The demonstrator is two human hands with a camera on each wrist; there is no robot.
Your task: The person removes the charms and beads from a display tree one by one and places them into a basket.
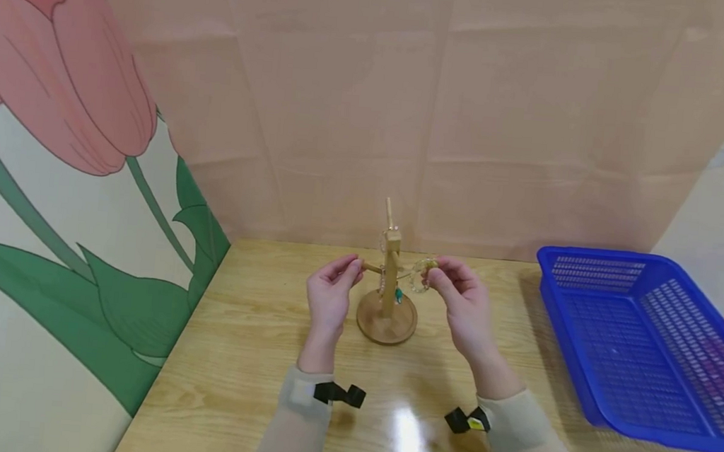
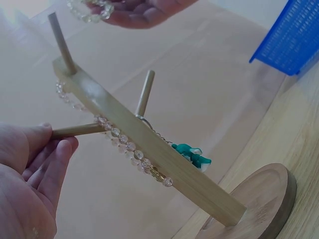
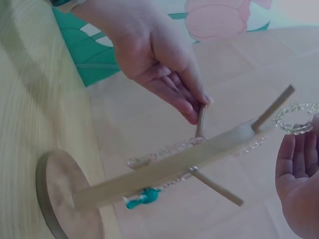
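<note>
Soft, even light fills the head view, with a white glare streak on the worktop (image 1: 406,435) at lower centre and only faint shadows. Straight lines bow toward the frame edges. Both wrist views look paler and hazier; in the right wrist view the wooden stand (image 3: 164,169) is smeared by blur.

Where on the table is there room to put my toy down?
Bare wood lies between the wooden stand and the blue basket, also left of the left hand toward the flower wall. Around the stand it is crowded: both hands, the right hand holding a bead bracelet.
</note>
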